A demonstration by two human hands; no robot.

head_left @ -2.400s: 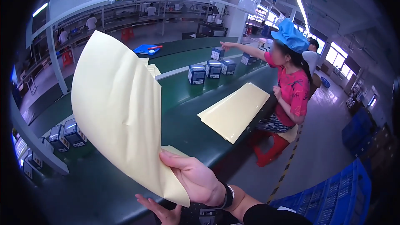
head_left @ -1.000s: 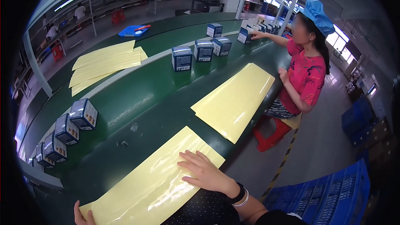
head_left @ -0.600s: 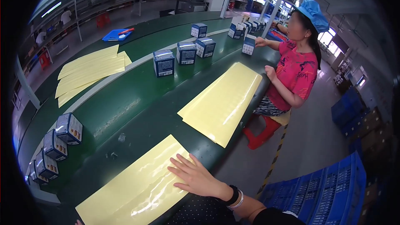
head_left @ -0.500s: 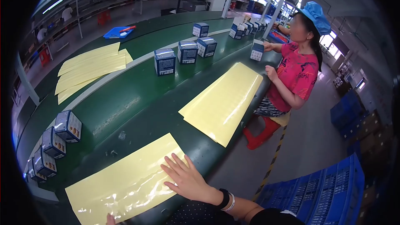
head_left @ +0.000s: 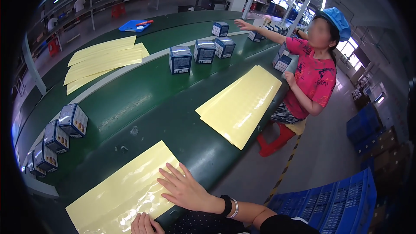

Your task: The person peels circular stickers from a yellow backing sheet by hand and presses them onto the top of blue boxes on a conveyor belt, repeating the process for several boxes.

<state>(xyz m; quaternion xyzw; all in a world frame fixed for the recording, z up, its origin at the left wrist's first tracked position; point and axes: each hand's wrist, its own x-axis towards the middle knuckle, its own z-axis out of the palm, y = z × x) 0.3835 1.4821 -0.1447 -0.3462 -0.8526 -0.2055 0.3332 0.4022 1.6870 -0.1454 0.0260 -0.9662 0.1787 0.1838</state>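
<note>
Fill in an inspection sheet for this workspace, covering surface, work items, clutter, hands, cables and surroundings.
Surface: green worktop, scuffed
Work items: glossy yellow sheet under the right hand; overlapping yellow sheets beside it, more yellow sheets farther off
Clutter: blue cartons; blue tray
Hands: right spread flat; left hand at the sheet's near edge
Cables: nothing seen
Surroundings: seated co-worker, red stool, blue crate

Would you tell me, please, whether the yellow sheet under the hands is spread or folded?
Spread: the sheet lies flat on the table, the right hand on it, the left hand at its edge.
</note>
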